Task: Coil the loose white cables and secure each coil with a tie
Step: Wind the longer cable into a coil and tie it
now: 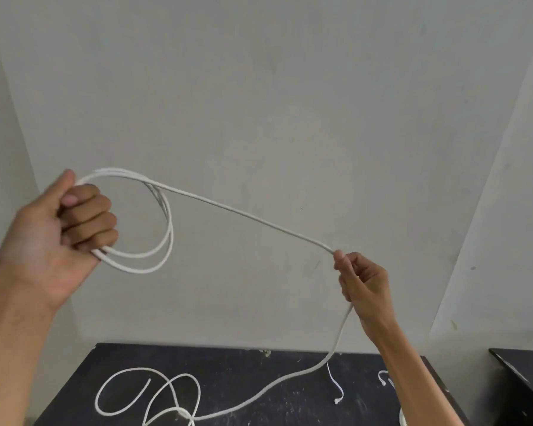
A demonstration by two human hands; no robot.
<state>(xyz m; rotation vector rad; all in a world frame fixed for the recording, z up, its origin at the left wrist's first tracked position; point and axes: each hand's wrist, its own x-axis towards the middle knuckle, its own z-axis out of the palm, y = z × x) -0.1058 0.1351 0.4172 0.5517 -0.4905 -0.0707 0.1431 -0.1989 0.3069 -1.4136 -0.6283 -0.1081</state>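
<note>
My left hand [65,229] is raised in front of the wall and grips a small coil of white cable [154,222], a few loops hanging from the fist. One strand runs taut from the coil down to my right hand [363,284], which pinches it between thumb and fingers. Below that hand the cable drops to the black table [253,379] and lies there in loose loops [154,401].
A thin white tie [336,385] lies on the table right of the loose cable, and another short white piece [383,378] shows beside my right forearm. A second dark surface [523,382] stands at the far right. A plain grey wall fills the background.
</note>
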